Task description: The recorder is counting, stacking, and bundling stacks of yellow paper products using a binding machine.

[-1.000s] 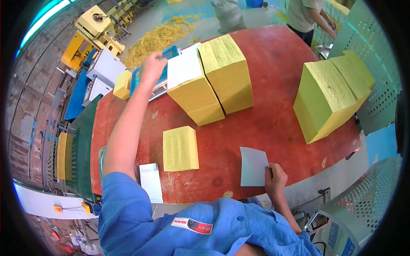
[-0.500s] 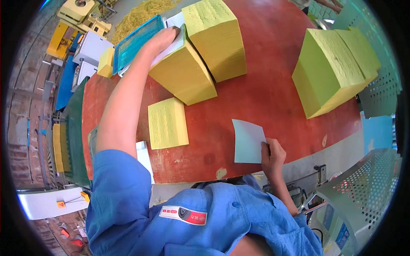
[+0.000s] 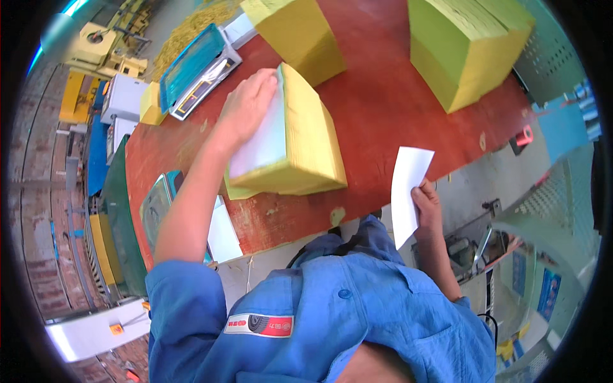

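Observation:
My left hand lies flat, fingers together, on a pale sheet that covers one face of a tall yellow paper stack. The stack stands tilted near the front of the red table. A strip of a lower yellow block shows at its near left corner; the rest of that block is hidden. To the right, beyond the table's front edge, my right hand pinches a slightly curved white sheet between thumb and fingers.
A second yellow stack stands farther back, and a larger one at the far right. A blue-topped scale sits at the left edge beside a small yellow block. White papers lie by my left forearm. Perforated metal borders the right.
My left hand has brought the tall stack nearer, over the place of the low yellow block. My right hand has turned its sheet and moved it right. The view has shifted.

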